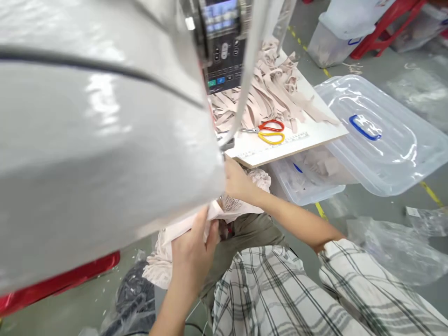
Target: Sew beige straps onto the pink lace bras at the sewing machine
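Observation:
A big grey sewing machine fills the left and top of the view, close to the camera. My left hand is closed on a pale pink fabric piece just below the machine's body. My right hand reaches under the machine's edge and grips the same fabric from the far side; its fingertips are hidden by the machine. More of the pink fabric hangs down toward my lap.
A white board carries a heap of pink strips and red-and-yellow scissors. The machine's control panel is above. Clear plastic bins and plastic bags lie on the floor to the right.

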A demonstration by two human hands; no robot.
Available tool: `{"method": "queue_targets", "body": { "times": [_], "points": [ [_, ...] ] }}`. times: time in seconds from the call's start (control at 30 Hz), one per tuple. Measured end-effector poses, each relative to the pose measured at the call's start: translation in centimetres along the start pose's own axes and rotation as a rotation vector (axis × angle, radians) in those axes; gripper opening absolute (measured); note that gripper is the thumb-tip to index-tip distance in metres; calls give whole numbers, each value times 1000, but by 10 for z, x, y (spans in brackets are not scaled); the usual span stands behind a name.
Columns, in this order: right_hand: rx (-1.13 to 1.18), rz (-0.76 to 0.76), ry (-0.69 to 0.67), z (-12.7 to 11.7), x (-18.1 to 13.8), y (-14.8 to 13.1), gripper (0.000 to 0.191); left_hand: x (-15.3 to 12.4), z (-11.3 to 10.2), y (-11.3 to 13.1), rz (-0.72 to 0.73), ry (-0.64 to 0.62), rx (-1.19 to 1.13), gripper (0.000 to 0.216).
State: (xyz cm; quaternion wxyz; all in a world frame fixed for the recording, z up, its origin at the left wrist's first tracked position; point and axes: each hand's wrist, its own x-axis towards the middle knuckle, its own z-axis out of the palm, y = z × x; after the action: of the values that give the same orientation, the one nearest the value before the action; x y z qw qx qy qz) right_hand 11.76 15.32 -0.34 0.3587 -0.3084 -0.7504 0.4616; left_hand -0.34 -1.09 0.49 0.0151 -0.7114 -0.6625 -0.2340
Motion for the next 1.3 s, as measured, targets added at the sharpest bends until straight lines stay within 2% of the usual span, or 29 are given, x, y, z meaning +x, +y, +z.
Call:
{"method": "queue_targets", "body": {
  "times": [0.1,0.2,0.27,0.5,0.73,1.03,1.13,1.23,1.3],
  "points": [
    [75,-65,85,-2,-4,2,4,1,-2,1,30,35,21,51],
    [139,-50,205,-3,-11,5,8,1,-4,3,48,26,17,49],
    [163,-26,238,-5,-17,9,9,1,-6,3,33,24,38,48],
    [178,10,195,-7,-37,14,8,-1,-7,5,5,14,45,47],
    [226,69,156,-6,-55,7,9,3,-4,12,23,25,29,46],
    [289,36,141,-3,-63,-1,9,7,-5,15,36,14,18,49],
    [315,27,144,-2,-65,-2,10,1,-4,17,1,22,39,61],
    [323,31,151,0,-67,-2,11,-6,-1,20,-95,85,92,80],
    [320,55,154,1,-65,-4,13,-8,0,21,-142,108,103,84]
  ]
}}
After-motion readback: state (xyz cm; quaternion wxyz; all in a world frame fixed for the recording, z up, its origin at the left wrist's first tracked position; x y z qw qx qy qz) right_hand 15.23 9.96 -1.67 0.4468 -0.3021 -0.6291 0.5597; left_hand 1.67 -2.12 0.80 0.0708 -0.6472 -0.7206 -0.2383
